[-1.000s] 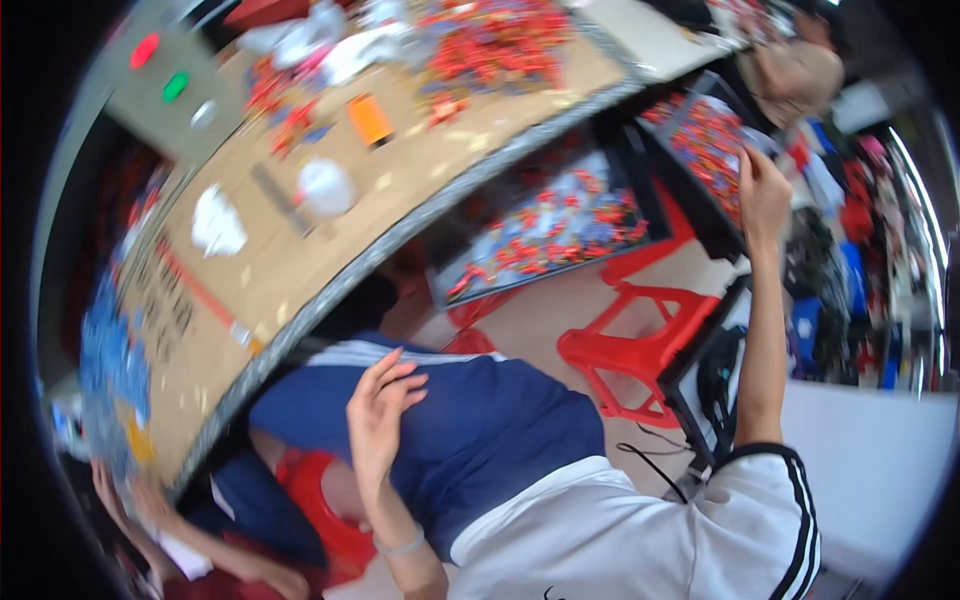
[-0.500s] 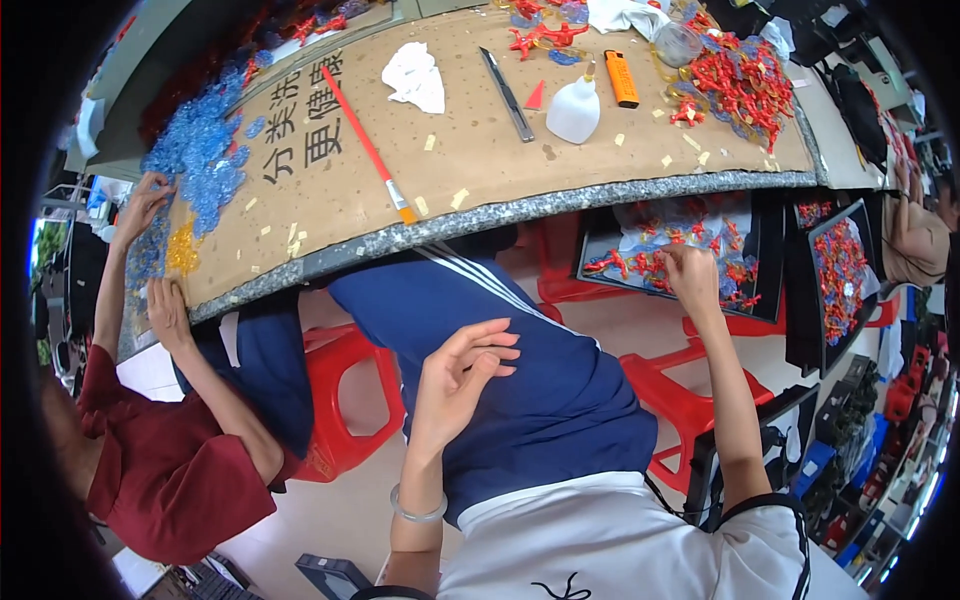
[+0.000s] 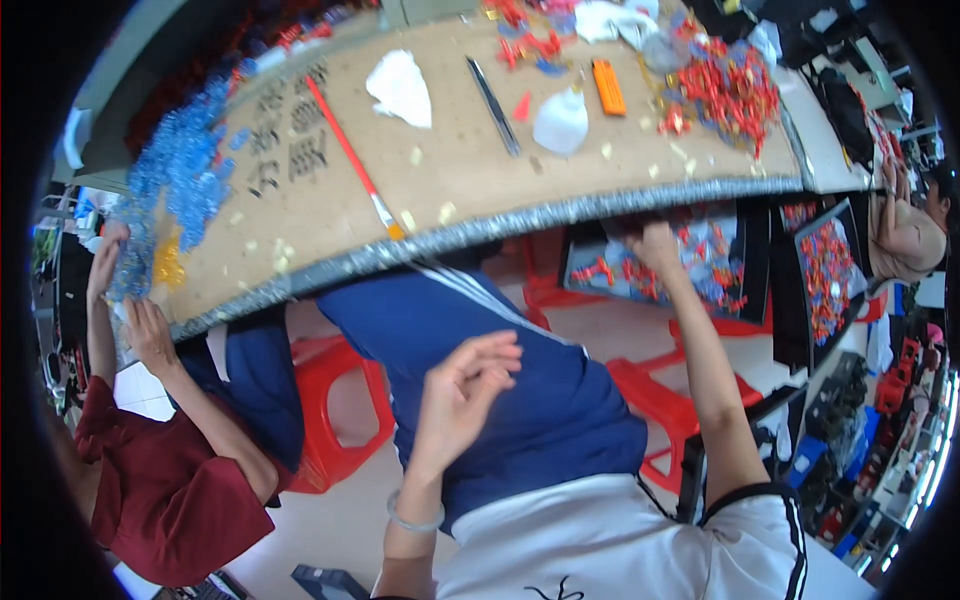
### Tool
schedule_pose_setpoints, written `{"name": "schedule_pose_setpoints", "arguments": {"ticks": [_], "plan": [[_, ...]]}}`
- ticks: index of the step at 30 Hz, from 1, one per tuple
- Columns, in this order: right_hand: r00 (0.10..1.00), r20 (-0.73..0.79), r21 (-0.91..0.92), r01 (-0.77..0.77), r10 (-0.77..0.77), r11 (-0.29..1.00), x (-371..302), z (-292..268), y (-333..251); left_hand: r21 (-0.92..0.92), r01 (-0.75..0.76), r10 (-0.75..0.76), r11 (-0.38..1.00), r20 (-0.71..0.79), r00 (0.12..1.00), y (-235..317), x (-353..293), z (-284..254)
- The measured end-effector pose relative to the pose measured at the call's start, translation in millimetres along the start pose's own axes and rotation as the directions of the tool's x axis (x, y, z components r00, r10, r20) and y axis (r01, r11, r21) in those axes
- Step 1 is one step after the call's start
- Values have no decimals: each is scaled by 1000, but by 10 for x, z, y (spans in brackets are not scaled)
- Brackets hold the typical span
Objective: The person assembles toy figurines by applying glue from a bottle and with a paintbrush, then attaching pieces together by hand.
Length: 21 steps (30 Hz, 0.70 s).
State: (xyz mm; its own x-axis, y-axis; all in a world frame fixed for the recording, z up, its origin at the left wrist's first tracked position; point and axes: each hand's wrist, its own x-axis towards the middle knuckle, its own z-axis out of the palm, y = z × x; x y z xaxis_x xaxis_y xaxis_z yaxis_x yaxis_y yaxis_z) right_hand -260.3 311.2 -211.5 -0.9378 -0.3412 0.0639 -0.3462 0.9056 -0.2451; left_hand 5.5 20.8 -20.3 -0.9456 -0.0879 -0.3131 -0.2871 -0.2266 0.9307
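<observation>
My left hand (image 3: 468, 395) hovers above my lap, fingers curved and apart, with nothing in it; a pale bangle (image 3: 412, 515) circles the wrist. My right hand (image 3: 655, 250) is over the black tray (image 3: 565, 255) below the table edge, its fingers curled together. Blur and the angle hide whatever they may pinch. Small red plastic figures (image 3: 640, 275) and bluish clear pieces lie in that tray on a whitish lining, just below the hand.
On the brown table (image 3: 300, 215) are a red brush (image 3: 345, 150), crumpled tissue (image 3: 400, 90), cutter knife (image 3: 492, 105), white squeeze bottle (image 3: 561, 122), orange lighter (image 3: 608, 88) and red pile (image 3: 722, 92). At left, a co-worker's hands (image 3: 150, 335) are beside blue pieces (image 3: 195, 165). Another tray (image 3: 828, 275) stands right.
My right hand has moved left and farther over the tray. My left hand keeps its pose over my lap. The whole view has shifted slightly and is blurrier.
</observation>
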Motion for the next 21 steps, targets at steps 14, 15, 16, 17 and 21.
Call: {"name": "schedule_pose_setpoints", "arguments": {"ticks": [14, 15, 16, 17, 21], "plan": [[975, -163, 227, -114, 153, 967, -504, -812, -223, -4, 45, -44, 999, 150, 988, 156, -40, 247], [975, -127, 226, -150, 182, 963, -597, -926, -227, 4, 41, -41, 999, 168, 985, 194, -18, 273], [972, -47, 259, -209, 228, 943, -653, -1152, -382, 7, 1, -2, 1000, 151, 988, 197, 17, 283], [962, 40, 286, -271, 271, 919, -753, -1396, -591, 14, -3, 1, 1000, 145, 989, 239, 33, 286], [998, -10, 775, -33, 65, 631, -931, -2014, -1411, 52, -25, 16, 998, 172, 985, 458, 138, 310]]}}
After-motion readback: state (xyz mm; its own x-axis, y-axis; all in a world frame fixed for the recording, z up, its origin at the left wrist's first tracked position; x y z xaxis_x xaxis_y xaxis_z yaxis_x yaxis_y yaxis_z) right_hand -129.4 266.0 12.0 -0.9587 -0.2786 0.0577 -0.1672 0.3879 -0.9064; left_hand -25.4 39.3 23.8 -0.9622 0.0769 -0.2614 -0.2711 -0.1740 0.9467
